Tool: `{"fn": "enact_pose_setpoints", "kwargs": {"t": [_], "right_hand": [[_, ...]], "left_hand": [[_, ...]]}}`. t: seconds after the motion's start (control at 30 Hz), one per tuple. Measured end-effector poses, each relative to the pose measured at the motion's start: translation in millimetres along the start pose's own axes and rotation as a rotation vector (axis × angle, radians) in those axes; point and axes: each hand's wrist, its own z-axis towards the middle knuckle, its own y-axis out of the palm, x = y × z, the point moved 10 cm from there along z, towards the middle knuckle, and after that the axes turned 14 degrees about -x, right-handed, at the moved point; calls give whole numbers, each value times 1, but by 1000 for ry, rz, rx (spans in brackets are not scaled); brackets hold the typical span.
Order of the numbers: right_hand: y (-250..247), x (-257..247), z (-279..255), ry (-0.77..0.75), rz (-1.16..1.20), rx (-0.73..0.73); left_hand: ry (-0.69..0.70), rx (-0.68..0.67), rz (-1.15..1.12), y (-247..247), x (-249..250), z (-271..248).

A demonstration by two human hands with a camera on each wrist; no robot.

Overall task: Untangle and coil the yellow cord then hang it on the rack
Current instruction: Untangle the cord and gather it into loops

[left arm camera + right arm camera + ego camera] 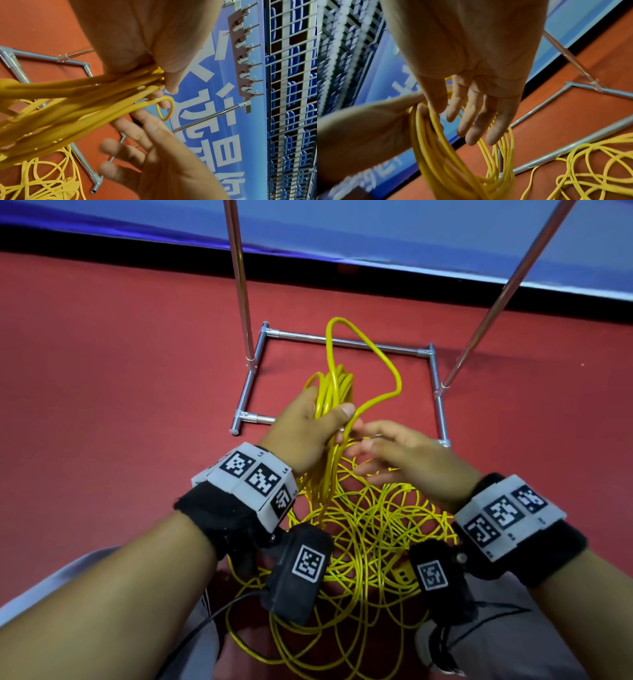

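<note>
My left hand (305, 422) clamps the gathered loops of the yellow cord (334, 392), which hang down. My right hand (404, 453), fingers relaxed and holding nothing, sits just beside; the uncoiled tangle lies below it, nearer that hand.

Only large white Chinese characters show, sideways and cropped, on the blue banner (214, 121); unreadable.
</note>
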Motion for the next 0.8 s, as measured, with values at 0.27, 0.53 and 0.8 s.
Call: {"fn": "enact_pose_setpoints", "kwargs": {"t": [0.27,0.53,0.8], "right_hand": [[29,-8,9,-104,-218,-32],[-3,-14,1,-87,-319,24],[-55,-6,-8,-55,-295,251]], "left_hand": [[0,33,-108,-2,-2,1],[13,99,-126,-10,2,-2],[9,151,-107,-21,4,-5]]}}
